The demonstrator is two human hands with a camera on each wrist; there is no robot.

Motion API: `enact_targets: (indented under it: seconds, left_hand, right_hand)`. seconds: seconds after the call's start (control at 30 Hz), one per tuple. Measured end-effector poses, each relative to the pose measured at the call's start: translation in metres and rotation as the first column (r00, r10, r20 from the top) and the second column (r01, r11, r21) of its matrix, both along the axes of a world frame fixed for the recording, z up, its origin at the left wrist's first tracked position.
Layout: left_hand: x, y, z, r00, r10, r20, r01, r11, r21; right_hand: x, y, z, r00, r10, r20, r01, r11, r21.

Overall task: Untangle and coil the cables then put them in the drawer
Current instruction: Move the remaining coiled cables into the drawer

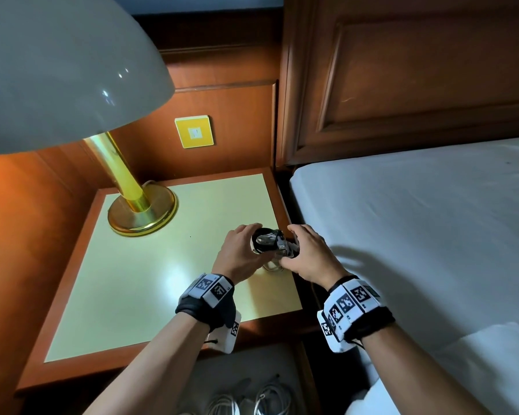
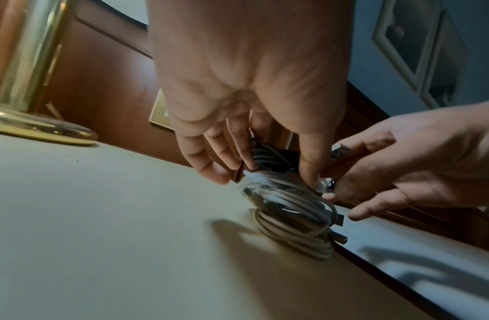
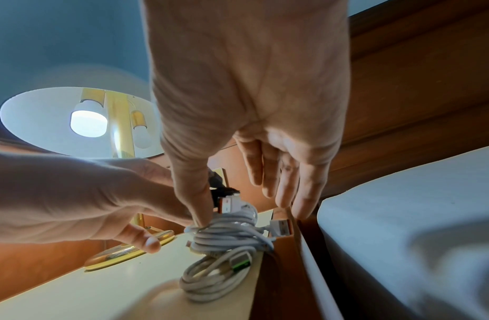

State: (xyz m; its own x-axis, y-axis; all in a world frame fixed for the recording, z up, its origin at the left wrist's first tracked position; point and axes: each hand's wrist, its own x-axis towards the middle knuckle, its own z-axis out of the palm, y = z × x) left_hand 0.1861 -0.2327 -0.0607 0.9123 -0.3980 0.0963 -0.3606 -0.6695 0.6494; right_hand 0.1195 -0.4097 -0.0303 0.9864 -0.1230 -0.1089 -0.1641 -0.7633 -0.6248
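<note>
Both hands, the left hand (image 1: 237, 253) and right hand (image 1: 309, 253), pinch a coiled bundle of white and black cables (image 2: 281, 190) between them. Another white coil (image 3: 210, 279) rests beneath. Two coils (image 1: 246, 399) already lie in the drawer (image 1: 222, 369) below the wrists.

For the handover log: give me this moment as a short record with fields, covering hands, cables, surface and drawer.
left hand: grips a coiled bundle of cables
right hand: pinches the same bundle
second coil: white, lying on the nightstand top near its bed-side edge
drawer: open below, coiled white cables inside
lamp: lit, at the back left
</note>
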Motion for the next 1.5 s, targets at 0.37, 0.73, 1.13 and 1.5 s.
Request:
enact_targets:
  seconds: [0.37, 0.73, 1.13, 1.5]
  left_hand:
    - [-0.014, 0.045, -0.004, 0.989, 0.142, -0.034, -0.146, 0.979, -0.145]
    - [-0.022, 0.062, -0.009, 0.987, 0.155, -0.043, -0.160, 0.976, -0.150]
    - [-0.029, 0.072, -0.009, 0.985, 0.170, -0.036, -0.174, 0.972, -0.161]
    - [-0.089, 0.113, -0.003, 0.964, 0.260, -0.049, -0.265, 0.950, -0.166]
  right_hand:
    - [0.022, 0.020, -0.009, 1.000, -0.014, 0.005, 0.015, 0.994, -0.107]
    - [0.025, 0.030, -0.019, 0.996, -0.083, 0.025, 0.085, 0.991, -0.099]
    - [0.021, 0.034, -0.014, 0.961, -0.121, 0.249, 0.124, 0.992, 0.007]
    - [-0.045, 0.068, -0.001, 0.941, -0.097, 0.324, 0.062, 0.991, 0.115]
